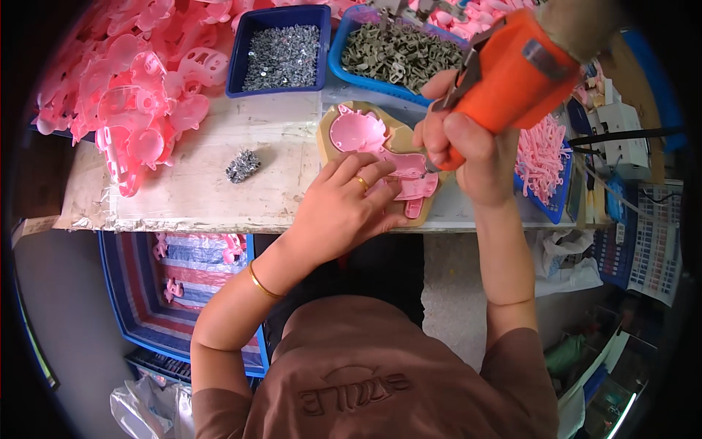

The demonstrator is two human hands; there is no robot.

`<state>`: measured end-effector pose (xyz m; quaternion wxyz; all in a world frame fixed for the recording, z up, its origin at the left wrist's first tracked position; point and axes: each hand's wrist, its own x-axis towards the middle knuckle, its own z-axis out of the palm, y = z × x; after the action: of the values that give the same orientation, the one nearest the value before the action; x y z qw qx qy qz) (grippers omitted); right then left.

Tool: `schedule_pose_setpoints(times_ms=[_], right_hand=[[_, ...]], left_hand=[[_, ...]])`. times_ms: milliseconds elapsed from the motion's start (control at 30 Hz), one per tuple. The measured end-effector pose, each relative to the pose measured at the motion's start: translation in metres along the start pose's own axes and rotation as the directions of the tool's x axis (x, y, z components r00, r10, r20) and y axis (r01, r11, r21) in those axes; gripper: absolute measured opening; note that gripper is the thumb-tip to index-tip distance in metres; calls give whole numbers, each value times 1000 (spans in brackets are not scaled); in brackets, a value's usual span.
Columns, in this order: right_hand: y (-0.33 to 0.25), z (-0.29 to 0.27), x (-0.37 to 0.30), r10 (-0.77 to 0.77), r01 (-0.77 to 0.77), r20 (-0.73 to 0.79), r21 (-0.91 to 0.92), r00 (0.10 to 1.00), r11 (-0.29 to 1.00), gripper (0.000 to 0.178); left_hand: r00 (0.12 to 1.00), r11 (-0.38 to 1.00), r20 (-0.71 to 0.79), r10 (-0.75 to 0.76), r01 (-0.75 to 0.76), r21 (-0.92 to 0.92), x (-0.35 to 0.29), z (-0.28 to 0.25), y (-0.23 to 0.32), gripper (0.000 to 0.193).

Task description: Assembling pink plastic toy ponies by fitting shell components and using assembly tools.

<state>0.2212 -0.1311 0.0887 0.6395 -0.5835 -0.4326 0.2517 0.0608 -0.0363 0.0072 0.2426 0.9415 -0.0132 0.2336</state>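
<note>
My right hand (468, 143) is wrapped round an orange power screwdriver (508, 77), tilted so its tip points down and left. That tip meets the right side of a pink plastic shell (358, 132), which has a round cup at its far end. The shell lies in a tan shaped holder (400, 137) on the bench. My left hand (347, 197), with a ring on one finger, presses over the shell's near left part, fingers bent and thumb at the near edge. The hand hides some of the shell. A small heap of screws (243, 166) lies left of it.
Pink parts (139, 102) pile up at the left. Behind the holder stand a dark blue tray (232, 69) of small metal pieces and a blue basket (336, 62) of grey-green parts. A basket of pink sticks (542, 157) sits right. Below the bench is a lined blue crate (117, 293).
</note>
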Motion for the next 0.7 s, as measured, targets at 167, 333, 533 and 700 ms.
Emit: schedule_pose_setpoints(times_ms=[167, 333, 533, 700], right_hand=[[17, -6, -2, -16, 16, -37, -2, 999, 1000, 34], [27, -9, -2, -24, 25, -74, 6, 997, 1000, 30], [31, -10, -2, -24, 29, -93, 47, 995, 998, 28], [32, -6, -8, -44, 47, -133, 19, 990, 999, 22]], left_hand=[[1000, 988, 21, 12, -15, 154, 2, 24, 2, 47], [998, 982, 64, -4, -8, 189, 3, 28, 2, 49], [997, 982, 69, -23, 9, 189, 2, 30, 4, 50], [1000, 983, 26, -8, 3, 185, 1, 33, 4, 47]])
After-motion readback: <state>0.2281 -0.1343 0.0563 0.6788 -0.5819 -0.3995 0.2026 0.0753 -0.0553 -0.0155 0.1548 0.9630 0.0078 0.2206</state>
